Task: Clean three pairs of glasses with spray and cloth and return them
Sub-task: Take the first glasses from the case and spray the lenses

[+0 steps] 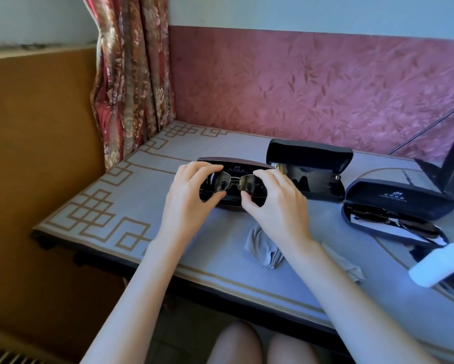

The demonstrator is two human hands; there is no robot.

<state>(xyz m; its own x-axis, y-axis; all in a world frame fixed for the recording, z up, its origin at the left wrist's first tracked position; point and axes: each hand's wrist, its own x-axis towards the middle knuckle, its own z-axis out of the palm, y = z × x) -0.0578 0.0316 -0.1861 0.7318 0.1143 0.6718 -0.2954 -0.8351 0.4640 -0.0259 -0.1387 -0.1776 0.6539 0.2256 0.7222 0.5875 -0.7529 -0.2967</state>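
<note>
Though their frame is thin, the glasses [219,184] are dark-lensed.

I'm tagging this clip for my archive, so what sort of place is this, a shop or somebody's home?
Probably a room in a home: a red floral fabric curtain hangs in the corner, pink leaf-patterned wallpaper covers the wall, and a grey table with gold fret border stands against it.
</note>
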